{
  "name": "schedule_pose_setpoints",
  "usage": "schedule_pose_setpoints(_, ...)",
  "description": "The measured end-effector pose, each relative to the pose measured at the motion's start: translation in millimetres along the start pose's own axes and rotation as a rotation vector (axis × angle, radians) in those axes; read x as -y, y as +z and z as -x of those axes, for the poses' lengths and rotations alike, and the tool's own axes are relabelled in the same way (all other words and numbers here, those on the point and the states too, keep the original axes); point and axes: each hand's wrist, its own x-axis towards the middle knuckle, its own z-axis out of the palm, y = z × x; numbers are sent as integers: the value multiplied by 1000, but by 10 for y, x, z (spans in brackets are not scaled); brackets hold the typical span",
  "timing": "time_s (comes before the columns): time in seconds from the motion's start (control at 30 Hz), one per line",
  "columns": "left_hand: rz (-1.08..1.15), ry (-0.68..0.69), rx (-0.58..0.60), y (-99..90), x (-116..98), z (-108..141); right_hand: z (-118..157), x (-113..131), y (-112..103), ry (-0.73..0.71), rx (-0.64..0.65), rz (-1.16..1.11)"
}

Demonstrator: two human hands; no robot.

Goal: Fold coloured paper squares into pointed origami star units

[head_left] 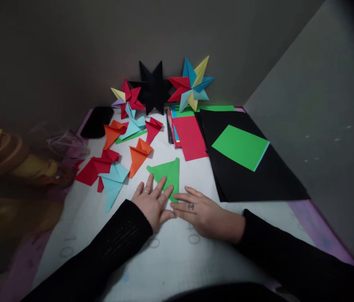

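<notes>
A folded green paper piece (168, 171), wide at the far end and narrowing toward me, lies on the white table top. My left hand (154, 203) rests on it with fingers spread, their tips on its left side and middle. Beside its narrow near end is my right hand (200, 212), palm down with fingers stretched out and tips at the paper's lower edge. Both hands lie flat, and part of the green paper is hidden under the fingers. An orange folded piece (139, 154) and a light blue one (113, 180) sit left of it.
Several paper stars, among them a black star (153, 88) and a multicoloured star (192, 86), lean on the back wall. Black sheets (246, 180) with a green sheet (241, 147) lie right, near red paper (191, 138). A black phone-like object (97, 121) is back left.
</notes>
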Motion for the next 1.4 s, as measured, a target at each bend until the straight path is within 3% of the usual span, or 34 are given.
schedule_pose_setpoints(0.27,-7,5,-45,33,12,7,13,40,30,-85,-137,39)
schedule_pose_setpoints(0.73,84,-90,-294,50,-83,-111,18,67,107,35,-88,2)
schedule_pose_setpoints(0.97,124,-155,-267,97,-53,-147,10,80,38,51,-118,19)
schedule_pose_setpoints(1.27,193,-254,-254,-36,-5,-252,1,95,13,59,-114,38)
schedule_pose_setpoints(1.4,211,-272,-259,-11,52,-286,5,94,8,52,-94,15)
